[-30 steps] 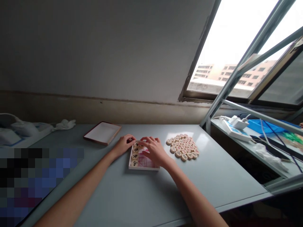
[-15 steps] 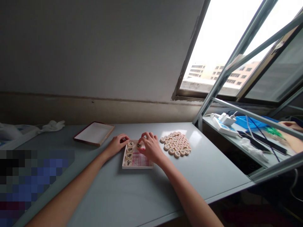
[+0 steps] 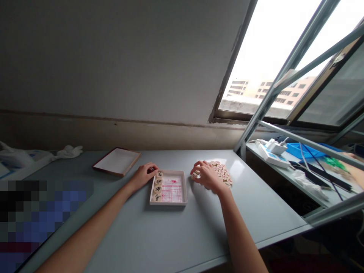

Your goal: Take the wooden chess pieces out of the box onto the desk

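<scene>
A shallow white box (image 3: pixel 168 203) sits on the desk, with a column of round wooden Chinese chess pieces (image 3: pixel 158 189) along its left side. A red-lined sheet (image 3: pixel 172 193) shows on its floor. My left hand (image 3: pixel 144 174) is curled at the far left corner of the box, its fingertips gripping the edge. To the right of the box, my right hand (image 3: pixel 207 175) is at the left side of a cluster of Chinese chess pieces (image 3: pixel 223 173), and hides part of it. Between its thumb and fingers is one chess piece (image 3: pixel 195 175).
An open box lid (image 3: pixel 116 162) lies inside up behind my left hand. White gloves (image 3: pixel 68 152) rest at the far left. Metal rack posts (image 3: pixel 243 149) border the right side. Beyond them are a power strip (image 3: pixel 273 154), a blue tray (image 3: pixel 304 150) and another person's arm (image 3: pixel 356 163).
My right hand has moved right, from the box to the cluster. The piece that was under its fingers in the box is gone from there. My left hand stays at the box corner.
</scene>
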A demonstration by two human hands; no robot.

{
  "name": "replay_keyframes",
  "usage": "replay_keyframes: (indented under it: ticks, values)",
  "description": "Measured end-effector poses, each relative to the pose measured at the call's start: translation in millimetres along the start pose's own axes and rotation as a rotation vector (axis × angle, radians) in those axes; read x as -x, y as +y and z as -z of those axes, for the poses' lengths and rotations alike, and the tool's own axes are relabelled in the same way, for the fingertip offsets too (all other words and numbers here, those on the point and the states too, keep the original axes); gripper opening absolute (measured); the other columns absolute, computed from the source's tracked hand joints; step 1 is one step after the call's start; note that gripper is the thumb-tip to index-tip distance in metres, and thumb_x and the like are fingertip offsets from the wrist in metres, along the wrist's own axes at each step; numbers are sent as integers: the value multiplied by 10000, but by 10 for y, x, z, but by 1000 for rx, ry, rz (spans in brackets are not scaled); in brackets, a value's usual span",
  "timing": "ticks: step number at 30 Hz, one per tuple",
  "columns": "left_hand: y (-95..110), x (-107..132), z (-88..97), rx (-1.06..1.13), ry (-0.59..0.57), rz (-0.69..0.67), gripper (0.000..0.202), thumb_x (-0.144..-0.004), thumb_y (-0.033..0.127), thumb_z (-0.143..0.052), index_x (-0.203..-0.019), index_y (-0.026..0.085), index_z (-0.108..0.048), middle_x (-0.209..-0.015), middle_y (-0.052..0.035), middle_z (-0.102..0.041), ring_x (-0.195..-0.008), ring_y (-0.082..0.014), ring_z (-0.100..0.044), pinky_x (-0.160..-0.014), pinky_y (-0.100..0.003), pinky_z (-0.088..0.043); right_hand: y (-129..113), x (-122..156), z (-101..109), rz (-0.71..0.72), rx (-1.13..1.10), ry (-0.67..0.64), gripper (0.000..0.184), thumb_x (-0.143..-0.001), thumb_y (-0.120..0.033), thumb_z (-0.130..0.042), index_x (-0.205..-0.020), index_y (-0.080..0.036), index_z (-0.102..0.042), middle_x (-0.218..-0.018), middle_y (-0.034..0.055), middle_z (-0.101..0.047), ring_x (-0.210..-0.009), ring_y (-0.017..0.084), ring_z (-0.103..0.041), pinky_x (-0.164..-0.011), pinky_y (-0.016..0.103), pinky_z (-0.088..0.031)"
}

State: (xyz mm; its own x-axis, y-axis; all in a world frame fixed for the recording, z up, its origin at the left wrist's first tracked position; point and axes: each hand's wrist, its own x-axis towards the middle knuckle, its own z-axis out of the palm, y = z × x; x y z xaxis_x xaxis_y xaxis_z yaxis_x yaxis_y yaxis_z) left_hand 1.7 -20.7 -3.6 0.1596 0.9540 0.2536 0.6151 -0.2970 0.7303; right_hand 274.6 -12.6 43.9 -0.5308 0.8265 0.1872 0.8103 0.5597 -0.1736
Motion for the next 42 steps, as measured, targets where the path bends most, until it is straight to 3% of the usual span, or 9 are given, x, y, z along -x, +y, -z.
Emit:
replay_keyframes:
  ticks: [4, 10, 13, 16, 19, 24, 30, 38, 42]
  values:
    - [15, 4, 1, 10, 7, 13, 247, -737, 360, -453, -746, 158, -596, -765, -29, -615, -727, -156, -553, -662, -236, -411, -125, -31, -13, 6, -14, 19, 162, -718, -140, -550, -823, -223, -640, -991, 46, -535, -927, 207, -444, -802, 353, -353]
    - [48, 9, 7, 4, -6, 7, 185, -702, 286, -478, -711, 150, -603, -701, -13, -599, -677, -140, -533, -630, -230, -400, -592, -131, -146, 197, -96, 169, 442, -684, 59, -379, -994, -210, -542, -1072, 30, -525, -970, 174, -432, -777, 307, -334]
    - [64, 11, 10, 7, -21, -18, 202, -704, 284, -482, -726, 148, -630, -767, -30, -621, -749, -155, -545, -675, -241, -402, -765, -154, -206, 262, -121, 162, 402, -702, 52, -384, -952, -215, -550, -1041, 18, -543, -930, 165, -444, -753, 294, -334]
    - [92, 17, 27, 48, -57, -25, 223, -704, 277, -474, -729, 136, -645, -790, -49, -631, -776, -167, -552, -699, -252, -407, -856, -176, -293, 355, -51, 129, 298, -767, -57, -475, -1009, -220, -536, -1064, 29, -542, -928, 177, -443, -760, 309, -333]
    - [134, 30, 57, 90, -100, -35, 239, -706, 266, -460, -722, 124, -651, -791, -60, -635, -772, -169, -558, -730, -257, -407, -881, -196, -385, 392, 61, 123, 256, -797, -155, -520, -1049, -203, -515, -1032, 49, -548, -918, 189, -439, -756, 323, -334]
    - [163, 44, 81, 95, -134, -41, 233, -701, 278, -472, -743, 137, -652, -784, -43, -640, -775, -170, -557, -736, -255, -404, -871, -184, -407, 355, 135, 146, 164, -823, -193, -504, -986, -173, -512, -963, 50, -560, -871, 191, -442, -708, 319, -330]
    - [138, 34, 63, 56, -135, -35, 230, -665, 293, -501, -743, 127, -639, -765, -43, -632, -757, -175, -546, -724, -264, -406, -889, -161, -346, 389, 69, 129, 79, -834, -172, -494, -912, -166, -508, -933, 37, -597, -880, 173, -451, -726, 310, -298]
    - [155, 40, 72, 80, -132, -42, 226, -674, 317, -505, -715, 140, -639, -730, -29, -629, -737, -171, -555, -693, -258, -407, -839, -179, -366, 392, 4, 108, 195, -803, -244, -558, -993, -202, -553, -992, 52, -593, -912, 188, -451, -770, 325, -274]
    - [172, 40, 78, 86, -153, -34, 222, -660, 303, -500, -715, 139, -641, -746, -35, -634, -743, -174, -555, -689, -257, -408, -719, -155, -206, 290, -158, 118, 184, -766, -246, -596, -943, -201, -572, -987, 32, -598, -933, 176, -470, -801, 315, -284]
